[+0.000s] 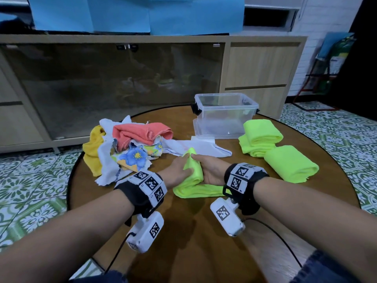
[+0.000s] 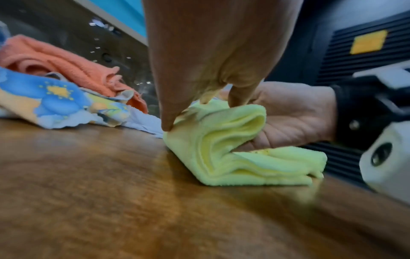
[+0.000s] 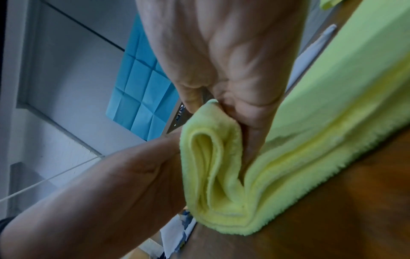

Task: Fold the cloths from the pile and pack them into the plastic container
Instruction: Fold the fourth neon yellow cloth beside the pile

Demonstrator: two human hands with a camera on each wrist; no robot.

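Observation:
A lime-green cloth (image 1: 192,183) lies partly folded on the round wooden table (image 1: 183,231), its far end lifted into a standing fold (image 2: 224,136). My left hand (image 1: 179,170) pinches that raised fold from the left; my right hand (image 1: 210,170) grips it from the right (image 3: 221,113). The pile of unfolded cloths (image 1: 130,146), coral, yellow, white and flower-printed, sits at the left. A clear plastic container (image 1: 224,115) stands empty at the back of the table.
Two folded lime-green cloths (image 1: 261,137) (image 1: 289,164) lie at the right of the table. A white cloth (image 1: 195,148) is spread just beyond my hands. A low cabinet (image 1: 114,82) stands behind the table on a patterned tile floor.

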